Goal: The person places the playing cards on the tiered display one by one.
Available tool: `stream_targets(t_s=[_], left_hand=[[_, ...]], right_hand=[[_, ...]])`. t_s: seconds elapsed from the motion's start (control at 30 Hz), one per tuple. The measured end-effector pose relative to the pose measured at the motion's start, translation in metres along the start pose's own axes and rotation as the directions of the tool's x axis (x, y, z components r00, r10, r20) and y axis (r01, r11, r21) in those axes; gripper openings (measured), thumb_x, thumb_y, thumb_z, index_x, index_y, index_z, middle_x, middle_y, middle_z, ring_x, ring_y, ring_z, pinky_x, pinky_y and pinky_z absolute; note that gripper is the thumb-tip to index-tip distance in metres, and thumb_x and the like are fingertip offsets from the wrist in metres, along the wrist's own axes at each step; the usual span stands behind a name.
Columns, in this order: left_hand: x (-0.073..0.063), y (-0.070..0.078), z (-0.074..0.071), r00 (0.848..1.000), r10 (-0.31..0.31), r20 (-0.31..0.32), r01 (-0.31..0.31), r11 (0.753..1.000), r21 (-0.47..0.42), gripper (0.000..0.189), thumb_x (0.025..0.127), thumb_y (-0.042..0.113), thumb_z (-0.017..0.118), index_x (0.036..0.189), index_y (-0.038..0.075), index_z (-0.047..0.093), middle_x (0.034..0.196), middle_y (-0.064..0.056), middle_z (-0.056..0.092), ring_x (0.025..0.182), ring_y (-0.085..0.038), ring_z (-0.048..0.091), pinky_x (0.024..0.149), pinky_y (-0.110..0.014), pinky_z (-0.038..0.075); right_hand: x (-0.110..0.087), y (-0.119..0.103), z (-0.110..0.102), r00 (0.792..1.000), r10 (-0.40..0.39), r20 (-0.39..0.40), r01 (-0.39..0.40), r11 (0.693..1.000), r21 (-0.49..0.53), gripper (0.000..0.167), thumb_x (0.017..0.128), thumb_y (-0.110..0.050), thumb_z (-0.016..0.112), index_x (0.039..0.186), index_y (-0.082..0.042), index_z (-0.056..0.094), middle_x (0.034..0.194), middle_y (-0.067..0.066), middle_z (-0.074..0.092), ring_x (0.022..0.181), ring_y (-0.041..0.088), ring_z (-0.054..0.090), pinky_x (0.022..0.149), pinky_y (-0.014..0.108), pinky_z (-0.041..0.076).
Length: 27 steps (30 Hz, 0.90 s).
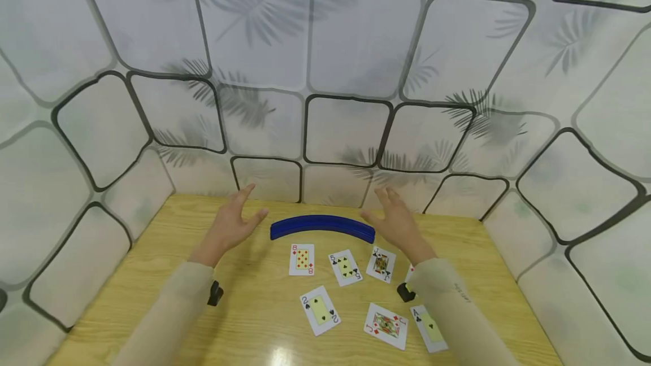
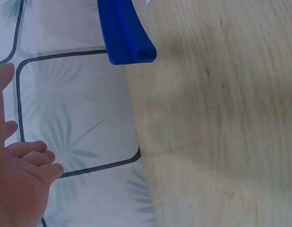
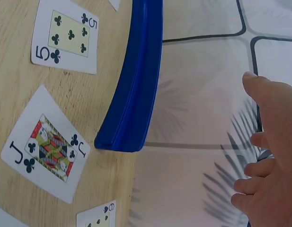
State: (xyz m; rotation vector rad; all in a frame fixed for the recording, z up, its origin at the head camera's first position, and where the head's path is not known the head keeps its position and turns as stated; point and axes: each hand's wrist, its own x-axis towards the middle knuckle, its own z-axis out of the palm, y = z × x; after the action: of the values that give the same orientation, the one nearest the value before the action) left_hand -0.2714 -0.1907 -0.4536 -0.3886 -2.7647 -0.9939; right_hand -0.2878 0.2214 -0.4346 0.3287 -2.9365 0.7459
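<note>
A blue curved card holder [image 1: 322, 223] lies near the back of the table. My left hand [image 1: 231, 226] hovers off its left end, fingers extended and thumb apart, holding nothing. Off the other end, my right hand [image 1: 396, 226] is likewise raised, spread and holding nothing. In front of the holder lie face-up playing cards: an eight of diamonds [image 1: 302, 260], a five of clubs [image 3: 65, 35] and a jack of clubs [image 3: 46, 146]. The right wrist view also shows part of a black-suited card [image 3: 97, 217]. My right forearm partly covers another card [image 1: 409, 271] in the head view.
Closer to me lie a two of spades [image 1: 320, 310], a jack of diamonds [image 1: 386, 325] and a black ace [image 1: 428, 327], partly behind my right sleeve. Patterned fabric walls [image 1: 351, 129] rise at the back and both sides of the wooden table [image 1: 254, 304].
</note>
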Motion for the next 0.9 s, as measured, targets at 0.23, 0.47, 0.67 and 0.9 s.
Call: stream_targets(t_s=[0.23,0.47,0.67,0.9], left_hand=[[0.000,-0.008,0.016,0.993,-0.003,-0.118,-0.003,0.999,-0.048,0.069,0.105,0.039,0.064,0.160,0.004,0.041,0.146,-0.034,0.057,0.130,-0.054,0.059,0.108,-0.072,0.045],[-0.003,-0.008,0.032,0.984,-0.028,-0.178,0.006,0.992,-0.125,0.049,0.104,0.025,0.068,0.143,-0.003,0.061,0.138,-0.031,0.066,0.121,-0.047,0.068,0.100,-0.059,0.057],[-0.001,-0.006,0.047,0.977,-0.122,-0.177,0.073,0.963,-0.260,0.042,0.101,0.019,0.071,0.137,-0.002,0.066,0.126,-0.029,0.072,0.115,-0.042,0.072,0.100,-0.054,0.059],[-0.001,-0.008,0.064,0.964,-0.176,-0.199,0.104,0.940,-0.326,0.039,0.099,0.015,0.073,0.134,-0.002,0.068,0.122,-0.028,0.074,0.113,-0.041,0.072,0.099,-0.054,0.058]], right_hand=[[0.000,-0.012,0.008,1.000,-0.024,-0.006,0.024,0.998,0.052,0.082,0.103,-0.048,0.065,0.164,-0.004,0.033,0.171,0.027,0.027,0.155,0.051,0.029,0.123,0.069,0.029],[0.000,-0.021,0.019,1.000,-0.006,-0.026,0.009,0.992,0.122,0.077,0.103,-0.043,0.068,0.160,0.000,0.040,0.166,0.024,0.039,0.154,0.046,0.037,0.123,0.062,0.035],[-0.001,-0.026,0.032,0.997,-0.014,-0.077,0.029,0.981,0.192,0.068,0.100,-0.039,0.074,0.153,-0.002,0.052,0.153,0.023,0.056,0.138,0.043,0.056,0.109,0.060,0.051],[-0.005,-0.032,0.049,0.996,-0.021,-0.082,0.038,0.976,0.213,0.058,0.097,-0.036,0.077,0.143,-0.002,0.062,0.140,0.022,0.066,0.126,0.040,0.065,0.103,0.056,0.056]])
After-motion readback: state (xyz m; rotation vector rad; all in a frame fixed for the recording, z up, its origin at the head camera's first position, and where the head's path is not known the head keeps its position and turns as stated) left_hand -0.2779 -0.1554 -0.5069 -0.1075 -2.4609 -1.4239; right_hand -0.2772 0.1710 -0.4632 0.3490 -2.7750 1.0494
